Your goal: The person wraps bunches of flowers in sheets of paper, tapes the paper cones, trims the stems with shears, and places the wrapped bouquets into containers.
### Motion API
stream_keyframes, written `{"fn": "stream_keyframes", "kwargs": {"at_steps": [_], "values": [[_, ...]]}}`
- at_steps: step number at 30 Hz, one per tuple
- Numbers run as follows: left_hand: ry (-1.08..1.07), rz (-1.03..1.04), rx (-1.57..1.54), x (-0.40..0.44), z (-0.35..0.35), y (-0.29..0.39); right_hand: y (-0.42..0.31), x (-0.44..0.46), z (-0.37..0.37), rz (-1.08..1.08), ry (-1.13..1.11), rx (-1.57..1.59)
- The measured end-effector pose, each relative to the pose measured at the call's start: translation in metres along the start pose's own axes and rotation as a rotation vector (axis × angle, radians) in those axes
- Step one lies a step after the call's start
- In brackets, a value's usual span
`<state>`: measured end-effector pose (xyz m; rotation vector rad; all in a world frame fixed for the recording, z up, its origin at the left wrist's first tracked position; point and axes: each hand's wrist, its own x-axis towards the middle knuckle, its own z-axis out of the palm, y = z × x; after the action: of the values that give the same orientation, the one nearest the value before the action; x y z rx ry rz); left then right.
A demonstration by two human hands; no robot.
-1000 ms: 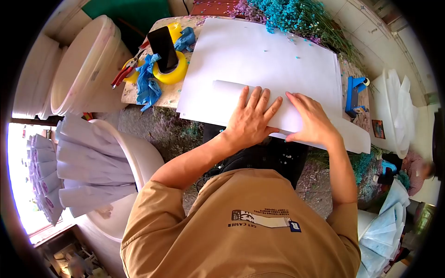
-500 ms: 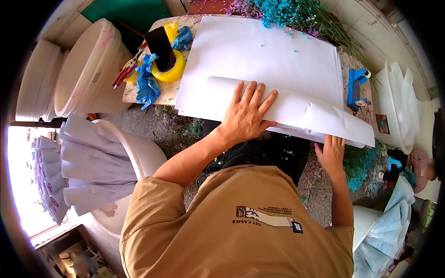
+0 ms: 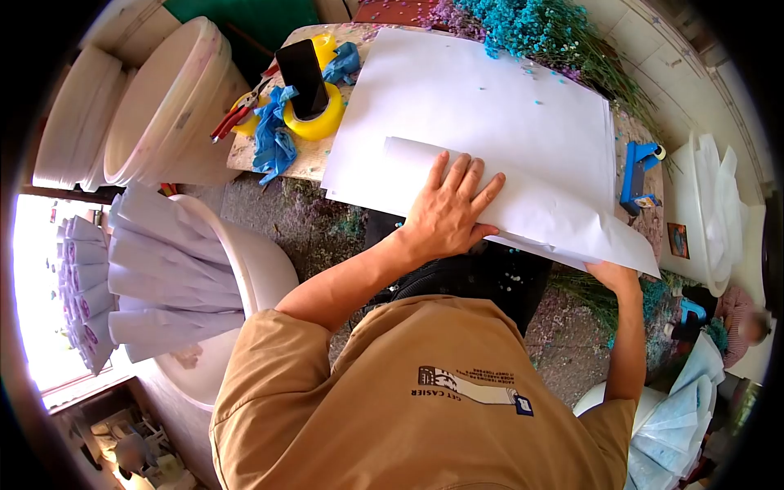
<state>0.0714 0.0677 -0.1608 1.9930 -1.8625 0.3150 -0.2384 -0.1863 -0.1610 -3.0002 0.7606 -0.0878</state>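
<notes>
A stack of large white paper sheets (image 3: pixel 490 98) covers most of the wooden table. The near edge of the top sheet is folded over into a loose flap (image 3: pixel 547 200). My left hand (image 3: pixel 453 208) lies on this flap with its fingers spread, pressing it down. At the lower right edge of the flap is my right hand (image 3: pixel 618 278). Its fingers go in under the paper and are hidden, so I cannot see whether they grip it.
A black phone (image 3: pixel 300 77) leans on a yellow tape roll (image 3: pixel 321 122), beside blue gloves (image 3: pixel 273 139) and red-handled pliers (image 3: pixel 230 121). Dried flowers (image 3: pixel 531 28) lie at the back, a blue tape dispenser (image 3: pixel 634 181) at right. Bins of wrapped paper (image 3: pixel 175 269) stand left.
My right hand has slid right and its fingers have gone under the paper's edge. My left hand stays spread on the flap. The whole view has shifted slightly.
</notes>
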Motion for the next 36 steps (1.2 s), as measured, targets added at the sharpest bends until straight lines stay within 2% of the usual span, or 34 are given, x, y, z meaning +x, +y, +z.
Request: {"fn": "stream_keyframes", "kwargs": {"at_steps": [2,6,11,14,21,26,33,35,36], "values": [[0.006,0.002,-0.003,0.000,-0.001,0.000,0.009,0.001,0.000,-0.006,-0.124,0.028],[0.026,-0.013,-0.036,0.001,-0.001,-0.002,0.001,0.001,-0.014,0.010,-0.156,0.030],[0.043,-0.026,-0.052,0.001,-0.001,-0.002,0.020,-0.021,0.014,0.020,0.040,-0.036],[0.045,-0.023,-0.056,0.000,-0.003,-0.002,0.022,-0.026,0.017,0.084,-0.002,0.010],[0.039,-0.020,-0.087,0.002,-0.003,-0.005,0.031,-0.038,0.029,0.048,0.055,-0.002],[0.042,-0.029,-0.101,0.002,-0.003,-0.004,0.029,-0.043,0.030,0.112,0.043,-0.002],[0.046,-0.033,-0.107,0.001,-0.003,-0.004,0.033,-0.046,0.036,0.046,0.107,-0.072],[0.066,-0.019,-0.099,0.001,-0.003,-0.005,0.016,-0.040,0.021,0.201,-0.009,-0.024],[0.069,-0.026,-0.098,0.002,-0.002,-0.006,0.003,-0.038,0.008,0.194,-0.009,-0.026]]}}
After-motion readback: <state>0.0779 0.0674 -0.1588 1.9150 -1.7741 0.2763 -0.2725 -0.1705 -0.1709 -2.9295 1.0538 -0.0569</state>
